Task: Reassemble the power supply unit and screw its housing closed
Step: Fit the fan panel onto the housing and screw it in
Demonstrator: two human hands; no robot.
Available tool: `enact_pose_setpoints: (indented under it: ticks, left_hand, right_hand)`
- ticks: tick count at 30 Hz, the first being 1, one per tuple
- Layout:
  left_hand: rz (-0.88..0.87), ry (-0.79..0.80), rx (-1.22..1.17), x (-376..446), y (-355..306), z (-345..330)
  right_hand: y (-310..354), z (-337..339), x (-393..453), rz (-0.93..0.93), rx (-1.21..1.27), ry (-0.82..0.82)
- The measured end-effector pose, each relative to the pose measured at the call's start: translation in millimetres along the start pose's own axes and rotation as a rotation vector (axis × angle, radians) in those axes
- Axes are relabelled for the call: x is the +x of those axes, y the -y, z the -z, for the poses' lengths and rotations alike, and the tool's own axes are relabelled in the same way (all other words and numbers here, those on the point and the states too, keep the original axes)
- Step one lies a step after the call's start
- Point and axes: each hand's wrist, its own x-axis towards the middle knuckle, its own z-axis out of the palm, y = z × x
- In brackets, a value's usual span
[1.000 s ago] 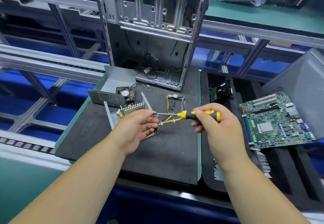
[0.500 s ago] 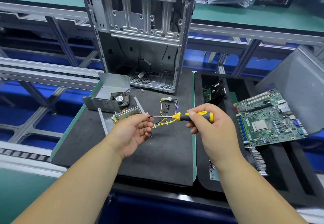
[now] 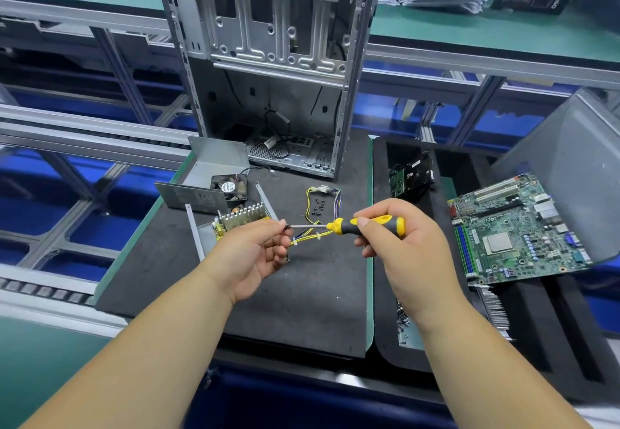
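the opened power supply unit [image 3: 235, 224] lies on the counter [image 3: 302, 294] behind the left hand [image 3: 255, 257], whose fingers pinch at the tip of the screwdriver [image 3: 352, 225] gripped by the right hand [image 3: 399, 244], apparently loading a screw to drive next.

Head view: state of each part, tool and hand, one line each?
Power supply base: open, board and heatsink exposed, flat on mat.
Housing cover: off, behind the base, fan inside.
Screwdriver: held level, tip at left fingertips.
Right hand: grips screwdriver handle.
Left hand: pinches at the tip; screw not discernible.
Loose screws: on mat, unused.
PC case: upright, side open.
Motherboard: out, tilted on tray.
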Motion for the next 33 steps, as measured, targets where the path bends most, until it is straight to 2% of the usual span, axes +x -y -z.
enact_pose_setpoints:
  ticks: [5, 13, 17, 23, 26, 29, 33]
  left_hand:
    - [-0.036, -0.039, 0.074, -2, 4, 2]
    - [-0.294, -0.069, 0.326, -5, 18, 13]
    - [-0.347, -0.121, 0.392, 1, 31, 21]
    - [-0.420, -0.343, 0.465, 10, 58, 36]
    - [-0.564, -0.469, 0.679, 12, 72, 43]
    - [-0.725, -0.527, 1.078, 19, 89, 51]
    - [-0.707, -0.606, 1.436, 33, 103, 51]
  right_hand:
    - [3, -2, -1, -0.002, -0.041, 0.056]
    - [-11, -4, 6, -0.088, 0.052, 0.047]
    - [-22, -8, 4, -0.107, 0.047, 0.062]
    - [-38, -7, 7, -0.088, -0.034, 0.050]
    - [-47, -7, 7, -0.087, -0.150, 0.047]
    - [-54, -11, 7, -0.060, -0.337, 0.077]
    - [-57, -24, 11, 0.040, -0.523, 0.153]
